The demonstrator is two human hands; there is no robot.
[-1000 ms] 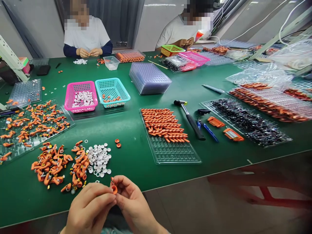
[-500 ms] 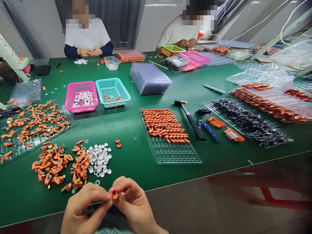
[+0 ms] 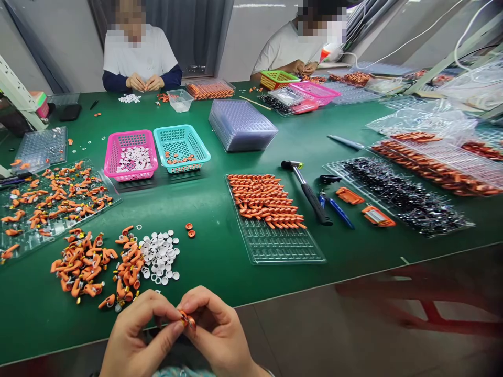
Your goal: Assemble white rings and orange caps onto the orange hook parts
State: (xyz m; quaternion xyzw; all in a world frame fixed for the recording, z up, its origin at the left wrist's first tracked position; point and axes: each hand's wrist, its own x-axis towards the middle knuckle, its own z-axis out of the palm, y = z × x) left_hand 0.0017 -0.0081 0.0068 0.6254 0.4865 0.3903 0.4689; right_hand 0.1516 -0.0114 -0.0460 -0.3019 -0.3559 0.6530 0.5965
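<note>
Small glossy orange part, plastic-looking, (image 3: 190, 322) was held between the fingertips of the left hand (image 3: 143, 330) and right hand (image 3: 222, 332), seen by the near edge of the green tabletop (image 3: 212, 256). Rounded shiny section was turned to the right, a second orange section was set against it. One piece or two: could not be told. Remainder was hidden by fingers; exact tilt unclear.

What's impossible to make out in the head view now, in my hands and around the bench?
- Orange part between left hand and right hand, head view: fingers cover much of it.
- Tray of loose orange pieces, head view: left edge cuts it off.
- Whatever the left co-worker's hands hold, head view: too small.
- Red shape below the bench, head view: blurred.
</note>
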